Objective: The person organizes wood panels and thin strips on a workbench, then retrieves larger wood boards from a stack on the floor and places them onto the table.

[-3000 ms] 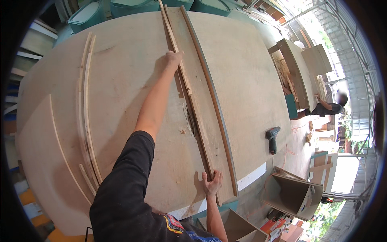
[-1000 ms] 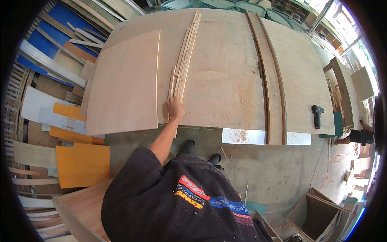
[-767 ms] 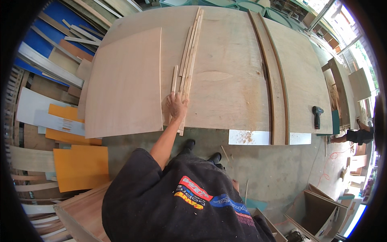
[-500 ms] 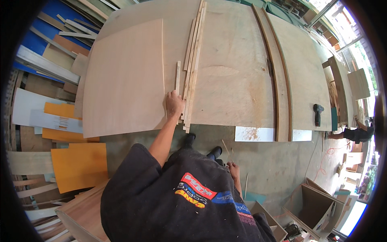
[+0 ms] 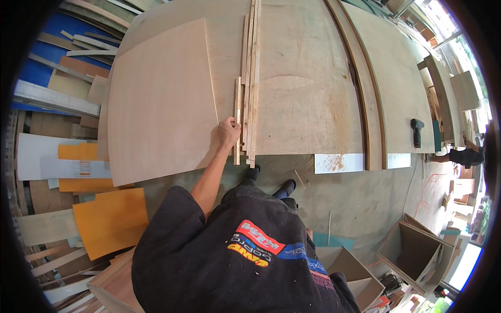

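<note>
My left hand [image 5: 228, 131] is closed on a short, thin wood strip [image 5: 238, 104] at the near edge of the large plywood sheet. The strip lies lengthwise, close beside a bundle of longer wood strips [image 5: 253, 78] that runs away from me. To the left of this hand is a pale plywood panel [image 5: 162, 99], with its right edge near my fingers. Only a sliver of my right hand [image 5: 309, 233] shows past the dark shirt, low at my right side; its fingers are hidden.
Long brown boards [image 5: 373, 125] cross the large plywood sheet [image 5: 302, 115], near sawdust. A black cordless drill [image 5: 417, 131] lies at the right. Open wooden boxes [image 5: 412, 255] stand lower right. Offcuts and orange sheets [image 5: 112, 221] fill the left. Another person [image 5: 464, 156] is at far right.
The short strip has slid toward me and turned on its edge, its near end now past the sheet's edge. My right hand has dropped back, almost out of sight behind the shirt.
</note>
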### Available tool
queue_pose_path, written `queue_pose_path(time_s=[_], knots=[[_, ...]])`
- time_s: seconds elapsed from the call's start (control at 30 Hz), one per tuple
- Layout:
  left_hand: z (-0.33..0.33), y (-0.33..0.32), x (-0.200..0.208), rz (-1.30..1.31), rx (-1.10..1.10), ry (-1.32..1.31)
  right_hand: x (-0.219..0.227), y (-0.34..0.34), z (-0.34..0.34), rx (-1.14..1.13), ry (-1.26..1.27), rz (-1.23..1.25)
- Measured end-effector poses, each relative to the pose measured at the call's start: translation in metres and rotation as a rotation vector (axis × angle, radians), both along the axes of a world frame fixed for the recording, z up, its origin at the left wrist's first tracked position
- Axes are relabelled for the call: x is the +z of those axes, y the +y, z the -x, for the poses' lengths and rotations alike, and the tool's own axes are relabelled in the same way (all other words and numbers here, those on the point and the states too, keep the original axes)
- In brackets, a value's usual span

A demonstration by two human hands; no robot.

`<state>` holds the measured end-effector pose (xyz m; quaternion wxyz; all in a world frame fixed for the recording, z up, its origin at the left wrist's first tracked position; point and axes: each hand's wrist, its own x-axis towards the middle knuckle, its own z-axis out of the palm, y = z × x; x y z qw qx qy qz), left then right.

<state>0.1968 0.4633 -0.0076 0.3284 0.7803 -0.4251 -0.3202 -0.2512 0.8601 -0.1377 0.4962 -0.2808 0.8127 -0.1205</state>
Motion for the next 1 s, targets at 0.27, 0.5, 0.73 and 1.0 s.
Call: queue_pose_path(time_s=[0.27,0.5,0.73,1.0], knots=[[-0.004,0.003,-0.009,-0.088,-0.043,-0.336,-0.027,-0.011,-0.012,0.03,-0.035,0.04],[0.005,-0.002,-0.018,-0.029,-0.007,-0.421,-0.029,0.003,-0.002,0.01,0.006,-0.096],[0.007,-0.003,0.007,-0.133,-0.016,-0.363,-0.037,0.031,0.004,-0.128,0.056,0.032],[0.025,0.005,0.006,-0.034,-0.016,-0.476,-0.064,0.011,0.001,-0.335,-0.15,0.03]])
